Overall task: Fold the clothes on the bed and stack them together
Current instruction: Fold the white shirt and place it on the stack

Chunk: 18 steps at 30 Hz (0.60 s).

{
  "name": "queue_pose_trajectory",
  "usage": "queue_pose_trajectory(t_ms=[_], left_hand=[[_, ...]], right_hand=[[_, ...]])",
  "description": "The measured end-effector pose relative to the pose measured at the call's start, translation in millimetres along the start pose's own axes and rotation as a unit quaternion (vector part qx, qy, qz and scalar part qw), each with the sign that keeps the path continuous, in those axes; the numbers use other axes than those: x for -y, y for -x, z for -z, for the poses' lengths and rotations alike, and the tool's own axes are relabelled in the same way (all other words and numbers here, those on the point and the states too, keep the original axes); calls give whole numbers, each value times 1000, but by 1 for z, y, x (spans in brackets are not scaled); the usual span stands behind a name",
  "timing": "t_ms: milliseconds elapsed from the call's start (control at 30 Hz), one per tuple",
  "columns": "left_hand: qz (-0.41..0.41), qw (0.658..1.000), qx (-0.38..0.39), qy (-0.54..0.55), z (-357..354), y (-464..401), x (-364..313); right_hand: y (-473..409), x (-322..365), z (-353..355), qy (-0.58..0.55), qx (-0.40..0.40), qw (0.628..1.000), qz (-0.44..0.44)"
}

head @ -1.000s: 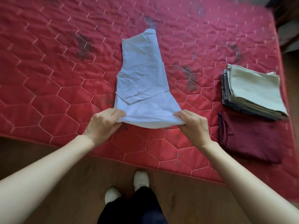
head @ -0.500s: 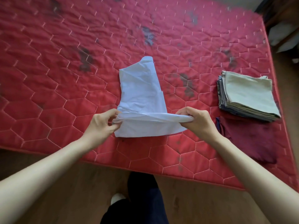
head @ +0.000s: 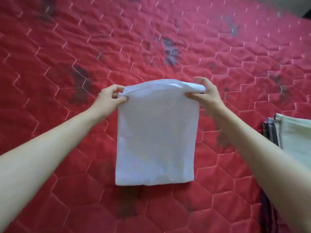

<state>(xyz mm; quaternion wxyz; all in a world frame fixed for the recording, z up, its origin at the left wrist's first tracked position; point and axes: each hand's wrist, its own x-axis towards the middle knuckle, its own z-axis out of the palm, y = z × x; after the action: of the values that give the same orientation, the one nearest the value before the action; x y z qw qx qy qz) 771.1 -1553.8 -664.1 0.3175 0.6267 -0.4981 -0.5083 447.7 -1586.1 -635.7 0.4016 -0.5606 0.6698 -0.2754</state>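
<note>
Fingers (head: 120,98) of the left hand (head: 107,98) pinch the far left corner of the pale blue garment (head: 156,137), and the right hand (head: 204,93) pinches the far right corner, thumb under, other fingers spread above. Half a second ago both hands held the near edge, raised just over the bed (head: 67,47); now that edge has been carried to the far end, and the garment lies as a doubled rectangle on the red quilt. The folded stack (head: 292,133), earlier fully seen, now sits partly cut off at the right edge, behind the right forearm.
</note>
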Motion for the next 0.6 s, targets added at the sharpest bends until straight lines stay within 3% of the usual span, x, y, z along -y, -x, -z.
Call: queue_pose_trajectory(t_ms=[133,233,300,367,500,600], left_hand=[[188,981,-35,20,-30,-38,67],[181,976,-103,62,-43,-21,91],[155,980,-124,26,-47,0,97],[150,982,-119,9,-51,23,101],[182,976,-70,99,-55,40,95],[194,968,-83,134,-60,29,88]], right_hand=[[-40,-52,-57,-29,10,986,-162],[-25,-72,-83,-44,-53,986,-154],[-6,-78,-89,-20,-71,988,-135],[11,-84,-90,-11,-82,987,-137],[26,-84,-84,1,-100,985,-143],[23,-77,-85,4,-101,986,-135]])
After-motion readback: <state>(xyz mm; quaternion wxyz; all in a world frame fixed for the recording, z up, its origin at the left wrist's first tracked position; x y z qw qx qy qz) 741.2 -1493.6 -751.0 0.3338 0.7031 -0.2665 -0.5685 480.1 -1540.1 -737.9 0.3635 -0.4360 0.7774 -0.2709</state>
